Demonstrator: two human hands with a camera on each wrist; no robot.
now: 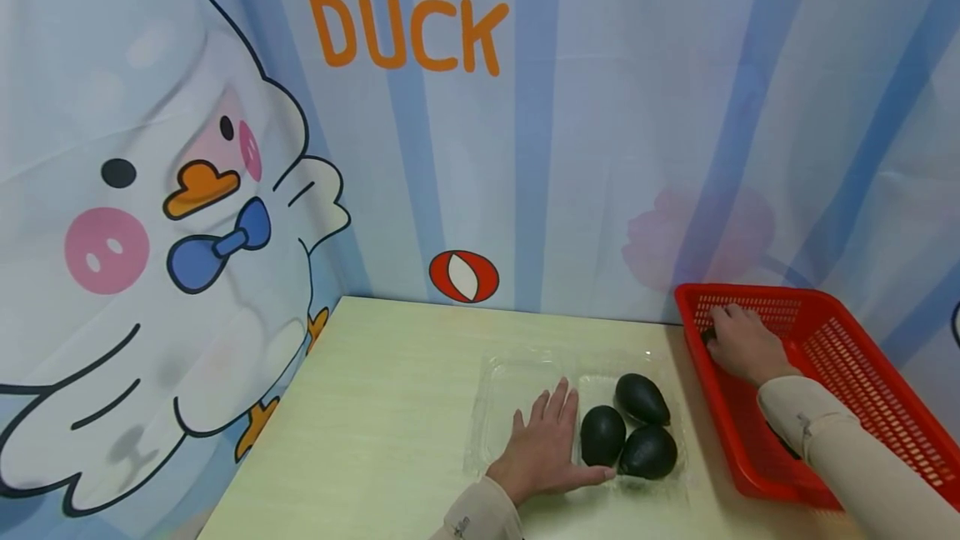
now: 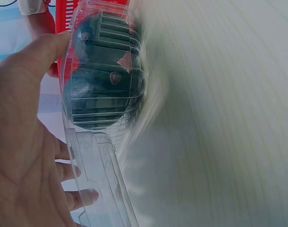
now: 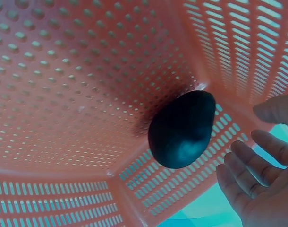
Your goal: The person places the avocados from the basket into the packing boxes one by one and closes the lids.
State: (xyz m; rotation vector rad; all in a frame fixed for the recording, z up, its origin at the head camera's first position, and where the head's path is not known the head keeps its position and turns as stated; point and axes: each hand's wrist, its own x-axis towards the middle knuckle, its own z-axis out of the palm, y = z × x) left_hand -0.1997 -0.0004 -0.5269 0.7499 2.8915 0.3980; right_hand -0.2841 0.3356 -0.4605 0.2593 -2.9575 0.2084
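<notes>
A clear plastic clamshell box (image 1: pixel 517 373) lies unfolded on the table. Three dark avocados (image 1: pixel 642 399) sit together in its right half. My left hand (image 1: pixel 543 448) rests with fingers spread over the box's middle, its thumb by the nearer avocados; the left wrist view shows the thumb at the rim of the box (image 2: pixel 94 146). Inside the red basket (image 1: pixel 757 440), my right hand (image 1: pixel 746 344) reaches near the far left wall. There the right wrist view shows a dark avocado (image 3: pixel 183 130), with the right hand's loosely bent fingers (image 3: pixel 250 163) apart from it.
The basket has perforated, raised walls and stands at the table's right side. A pale wood-grain table (image 1: pixel 375 407) extends left of the box. Behind it hangs a curtain (image 1: pixel 585 148) printed with a duck.
</notes>
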